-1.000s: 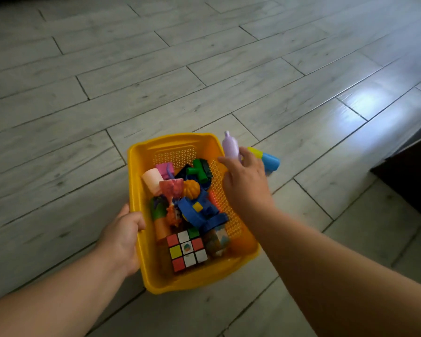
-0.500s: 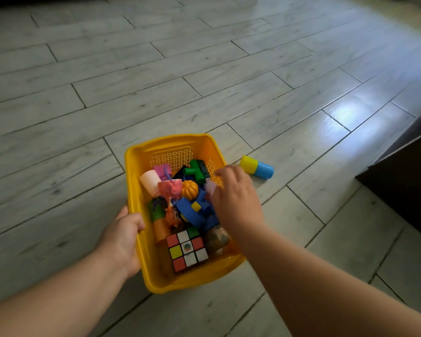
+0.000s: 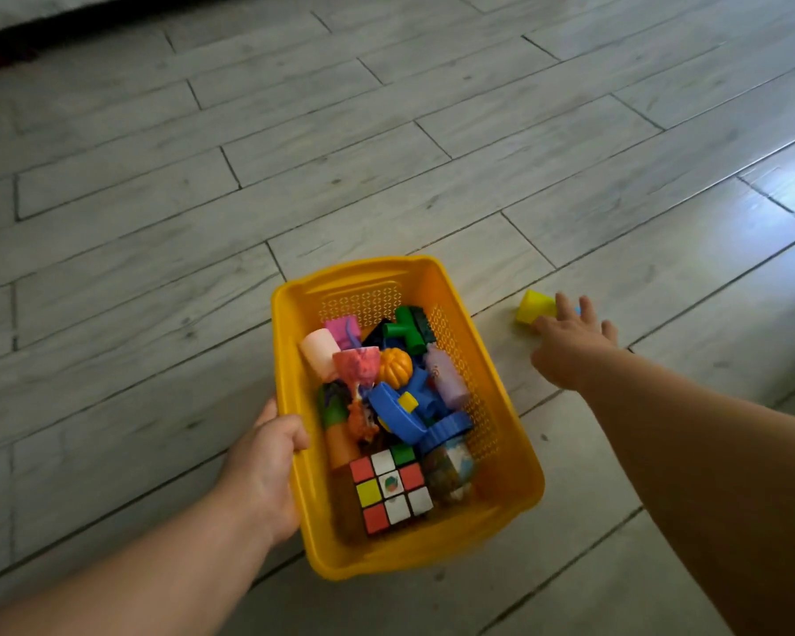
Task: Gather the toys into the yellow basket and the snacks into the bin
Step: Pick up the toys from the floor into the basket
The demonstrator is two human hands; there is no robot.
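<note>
Fingers (image 3: 586,307) of the right hand (image 3: 570,346) are lying spread and straight, gripping nothing, over a yellow-and-blue toy (image 3: 534,306) that is sitting on the floor (image 3: 203,222); its yellow end is showing just left of the fingertips, while its blue end is mostly hiding behind them, and I cannot tell whether they are touching it; fingers of the left hand (image 3: 262,470) are curling round the near left rim of the yellow basket (image 3: 363,277), the thumb hooking over the edge and the rest hiding beneath; the basket is sitting between the two hands, touching the left fingers and well apart from the right ones; inside it, a puzzle cube (image 3: 390,493) is lying just right of the left thumb, an orange pumpkin (image 3: 394,365) and a pink cup (image 3: 320,351) are resting beyond that thumb, and a lilac bottle (image 3: 446,378) and a green piece (image 3: 407,330) are leaning against the wall on the side nearer the right fingers.
</note>
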